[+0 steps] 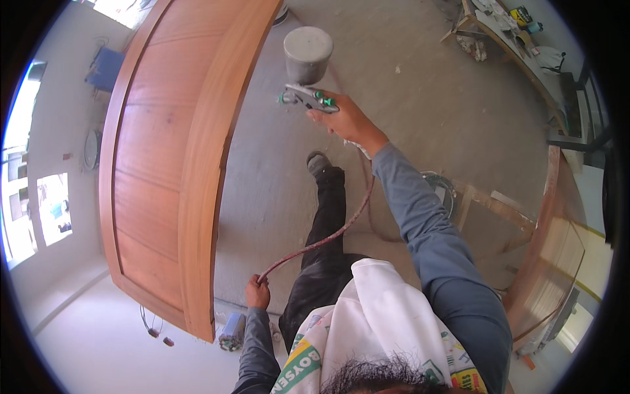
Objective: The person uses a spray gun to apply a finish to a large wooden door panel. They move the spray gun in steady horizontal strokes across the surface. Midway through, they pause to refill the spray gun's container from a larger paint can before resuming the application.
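My right hand (349, 121) is closed around the handle of a spray gun (303, 98), held out ahead of me. A grey paint cup (308, 58) sits on top of the gun, and green knobs show at its rear. The nozzle end points left toward a large brown wooden door panel (205, 131), with a gap between them. My left hand (257, 293), low and nearer my body, is wrapped round a red air hose (331, 235). That hose loops across in front of my legs and up toward the gun.
Concrete floor (420, 118) lies around my foot. A cluttered workbench (525, 46) stands at the far right, with another wooden panel (545, 256) leaning nearer. A wooden frame (485, 210) and a round container (441, 190) are right of my arm. A blue container (232, 328) sits near my left hand.
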`<state>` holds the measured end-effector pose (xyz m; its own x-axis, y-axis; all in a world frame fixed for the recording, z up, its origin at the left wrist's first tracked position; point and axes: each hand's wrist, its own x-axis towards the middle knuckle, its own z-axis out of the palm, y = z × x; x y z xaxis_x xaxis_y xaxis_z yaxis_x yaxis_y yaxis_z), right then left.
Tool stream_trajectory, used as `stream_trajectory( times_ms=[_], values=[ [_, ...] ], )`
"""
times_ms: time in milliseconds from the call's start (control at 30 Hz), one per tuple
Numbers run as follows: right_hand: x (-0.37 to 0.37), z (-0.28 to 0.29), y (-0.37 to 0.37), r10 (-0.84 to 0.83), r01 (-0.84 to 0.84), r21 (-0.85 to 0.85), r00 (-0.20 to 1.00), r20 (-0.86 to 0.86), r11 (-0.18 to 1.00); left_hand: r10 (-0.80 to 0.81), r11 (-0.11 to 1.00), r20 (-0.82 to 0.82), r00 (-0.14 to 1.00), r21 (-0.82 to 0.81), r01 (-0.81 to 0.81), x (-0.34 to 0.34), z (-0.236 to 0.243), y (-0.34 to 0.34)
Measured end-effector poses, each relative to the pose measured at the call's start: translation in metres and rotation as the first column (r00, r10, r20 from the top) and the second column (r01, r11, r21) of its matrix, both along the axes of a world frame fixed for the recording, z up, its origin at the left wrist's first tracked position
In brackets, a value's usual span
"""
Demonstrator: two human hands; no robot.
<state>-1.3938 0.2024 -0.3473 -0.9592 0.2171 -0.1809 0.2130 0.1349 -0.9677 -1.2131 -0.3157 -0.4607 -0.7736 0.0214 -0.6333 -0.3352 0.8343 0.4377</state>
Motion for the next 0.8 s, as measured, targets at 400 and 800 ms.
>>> stream_trajectory(
  times_ms=[400,800],
  values=[
    [-0.200,-0.022,0.191,-0.260,0.268,0.103,0.962,-0.085,0.958,0.146,0.988,0.170,0.974,0.025,-0.152,-0.145,-0.003,0.159],
    [-0.296,-0.007,0.324,-0.263,0.264,0.110,0.965,-0.020,0.958,-0.071,0.991,0.200,0.977,-0.097,0.092,-0.275,0.043,0.312]
  ],
)
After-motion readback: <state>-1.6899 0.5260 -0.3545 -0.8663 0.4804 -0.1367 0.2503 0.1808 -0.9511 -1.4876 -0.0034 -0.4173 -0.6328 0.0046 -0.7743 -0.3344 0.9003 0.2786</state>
